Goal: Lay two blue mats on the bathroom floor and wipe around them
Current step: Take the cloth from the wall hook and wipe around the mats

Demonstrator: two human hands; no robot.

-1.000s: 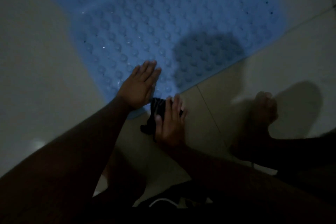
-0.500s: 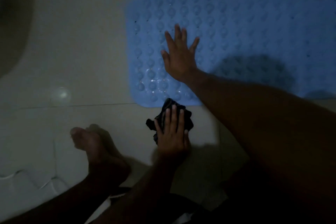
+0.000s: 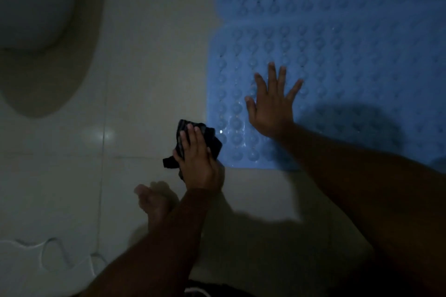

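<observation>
Two hands low over pale floor tiles [image 3: 144, 79]. Nearest, a bare foot [image 3: 152, 200] on the tile. Just past it, with left hand [image 3: 195, 159], presses a dark cloth [image 3: 212, 142] to the floor, fingers laid nearly straight over it. Cloth touches near left corner of blue mat [image 3: 337, 67]. Beyond, with right hand [image 3: 272, 106], leans flat on mat, fingers spread wide, nothing held. Farther up, seam [image 3: 337, 24] across mat. Far left, toilet [image 3: 84, 67].
</observation>
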